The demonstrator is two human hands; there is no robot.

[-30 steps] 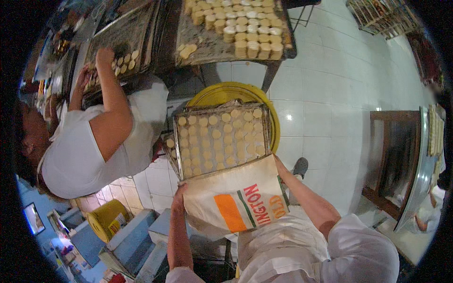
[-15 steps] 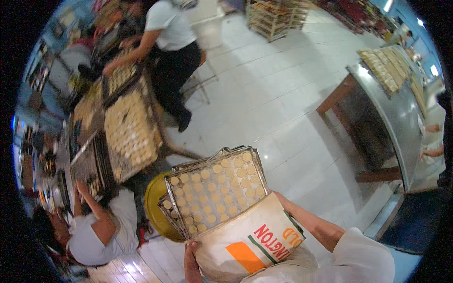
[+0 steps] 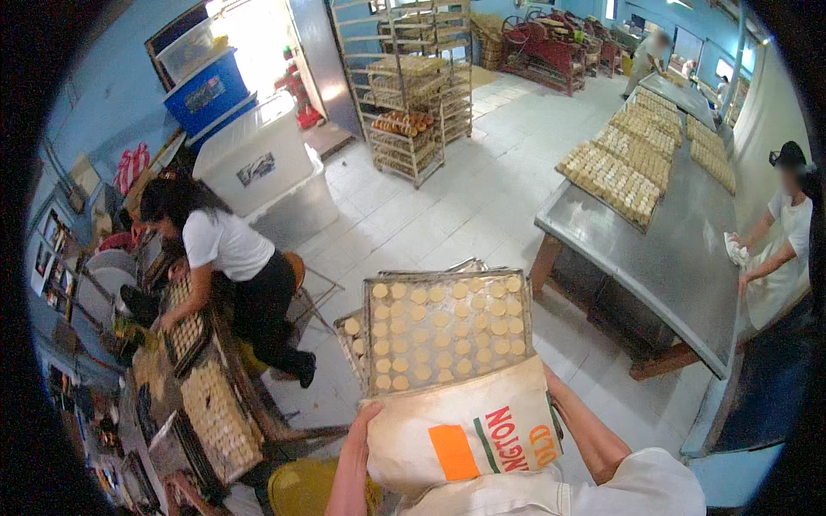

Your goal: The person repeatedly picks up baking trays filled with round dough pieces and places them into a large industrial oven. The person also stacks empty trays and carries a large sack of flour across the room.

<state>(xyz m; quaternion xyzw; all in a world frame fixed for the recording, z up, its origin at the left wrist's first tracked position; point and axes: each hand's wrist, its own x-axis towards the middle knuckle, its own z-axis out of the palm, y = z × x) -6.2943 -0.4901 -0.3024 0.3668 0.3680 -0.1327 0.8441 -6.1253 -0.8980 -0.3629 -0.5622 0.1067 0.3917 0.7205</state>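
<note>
I carry a metal baking tray filled with several rows of pale round dough pieces, stacked on other trays. A white cloth sack with an orange patch and red and green print pads its near edge. My left hand grips the sack and the tray's near left corner. My right hand is hidden under the sack; only the right forearm shows, reaching to the tray's near right side.
A long steel table with trays of dough pieces runs on the right, a person wiping it at its far side. At left a person in white bends over a table of trays. A wheeled rack stands ahead; a yellow tub sits below.
My view has swung round from the left worktable toward the open floor, rack and steel table. The tray and sack stay held the same way in front of me.
</note>
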